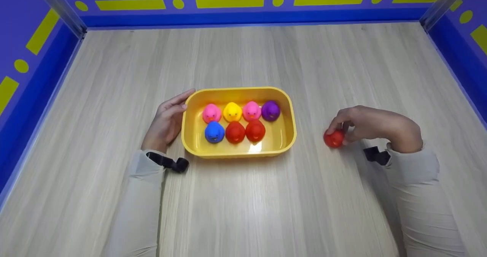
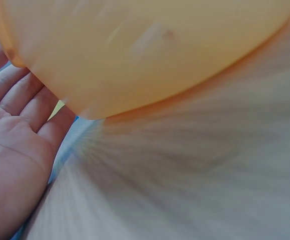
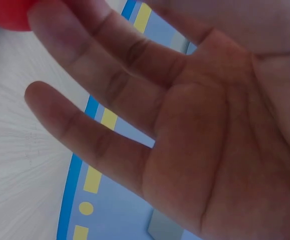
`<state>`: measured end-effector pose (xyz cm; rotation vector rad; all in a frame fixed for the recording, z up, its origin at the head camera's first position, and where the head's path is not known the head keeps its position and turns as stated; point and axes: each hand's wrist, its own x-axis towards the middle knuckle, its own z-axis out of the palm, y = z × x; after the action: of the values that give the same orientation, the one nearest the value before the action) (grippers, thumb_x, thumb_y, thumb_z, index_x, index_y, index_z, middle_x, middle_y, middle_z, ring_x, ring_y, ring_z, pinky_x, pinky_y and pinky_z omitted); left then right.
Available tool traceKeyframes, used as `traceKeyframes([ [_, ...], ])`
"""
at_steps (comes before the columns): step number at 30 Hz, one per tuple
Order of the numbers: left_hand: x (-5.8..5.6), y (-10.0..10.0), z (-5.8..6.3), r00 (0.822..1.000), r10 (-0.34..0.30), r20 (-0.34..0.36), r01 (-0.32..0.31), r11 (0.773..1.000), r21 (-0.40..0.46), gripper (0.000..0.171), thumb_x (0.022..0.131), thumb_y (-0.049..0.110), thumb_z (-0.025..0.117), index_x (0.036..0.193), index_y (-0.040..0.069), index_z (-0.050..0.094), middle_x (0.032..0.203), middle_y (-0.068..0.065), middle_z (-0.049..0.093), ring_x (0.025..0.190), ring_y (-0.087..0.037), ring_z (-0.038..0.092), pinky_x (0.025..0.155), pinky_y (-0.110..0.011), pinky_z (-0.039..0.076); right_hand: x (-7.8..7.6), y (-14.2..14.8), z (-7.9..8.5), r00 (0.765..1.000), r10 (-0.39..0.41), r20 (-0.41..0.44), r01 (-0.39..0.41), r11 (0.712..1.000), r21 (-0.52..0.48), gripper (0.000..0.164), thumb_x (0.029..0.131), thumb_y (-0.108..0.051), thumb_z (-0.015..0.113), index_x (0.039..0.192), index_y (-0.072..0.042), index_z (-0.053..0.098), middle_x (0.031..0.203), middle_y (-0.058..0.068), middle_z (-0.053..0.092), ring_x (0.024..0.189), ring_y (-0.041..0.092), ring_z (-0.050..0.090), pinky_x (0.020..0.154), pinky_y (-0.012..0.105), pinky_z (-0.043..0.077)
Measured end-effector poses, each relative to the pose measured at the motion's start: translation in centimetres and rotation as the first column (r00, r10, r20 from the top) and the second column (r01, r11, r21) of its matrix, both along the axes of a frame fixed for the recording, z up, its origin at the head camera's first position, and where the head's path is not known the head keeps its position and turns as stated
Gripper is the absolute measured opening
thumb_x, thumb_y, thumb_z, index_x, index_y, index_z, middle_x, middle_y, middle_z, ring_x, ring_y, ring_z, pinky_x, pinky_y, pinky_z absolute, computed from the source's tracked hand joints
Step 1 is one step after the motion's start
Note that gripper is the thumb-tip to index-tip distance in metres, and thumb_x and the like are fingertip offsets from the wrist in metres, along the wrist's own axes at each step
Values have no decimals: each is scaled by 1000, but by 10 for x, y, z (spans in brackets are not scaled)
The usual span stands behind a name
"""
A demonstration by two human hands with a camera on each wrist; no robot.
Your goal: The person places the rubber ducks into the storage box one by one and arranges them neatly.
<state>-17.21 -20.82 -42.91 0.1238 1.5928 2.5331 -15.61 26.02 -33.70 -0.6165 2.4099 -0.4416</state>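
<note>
A yellow plastic tub (image 1: 239,154) stands on the table with rubber ducks inside. Its back row has two pink ducks, a yellow duck (image 1: 232,112) between them and a purple duck (image 1: 271,111) at the right end. In front sit a blue duck (image 1: 214,132) and two red ones. My left hand (image 1: 167,118) rests against the tub's left side, fingers fairly straight along its outer wall (image 2: 134,55). Right of the tub, my right hand (image 1: 365,124) pinches another red duck (image 1: 334,139) from above; only its edge shows in the right wrist view.
Wood-grain table (image 1: 243,203) lies all around the tub. Blue panels with yellow markings (image 1: 229,2) wall off its back and both sides. A small black camera is strapped to each wrist.
</note>
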Motion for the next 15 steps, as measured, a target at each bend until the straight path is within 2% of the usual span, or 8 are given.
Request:
traceKeyframes([
  [8,1,-1,1,1000,-10,-1,10,1000,-9,46,91,-4,43,137,-8,46,126,-1,63,119,-16,56,105,-29,45,0,-1,0,1000,-2,5,2,1000,-2,45,75,9,65,107,-22,72,108,-1,67,95,20,58,81,33,53],
  [15,1,0,0,1000,-3,-6,3,1000,10,45,90,-5,43,133,-6,52,123,0,64,116,-15,58,102,-26,47,-2,2,-1,998,46,-33,-47,999,-20,40,77,6,68,108,-19,72,108,-1,66,95,18,59,78,31,54],
])
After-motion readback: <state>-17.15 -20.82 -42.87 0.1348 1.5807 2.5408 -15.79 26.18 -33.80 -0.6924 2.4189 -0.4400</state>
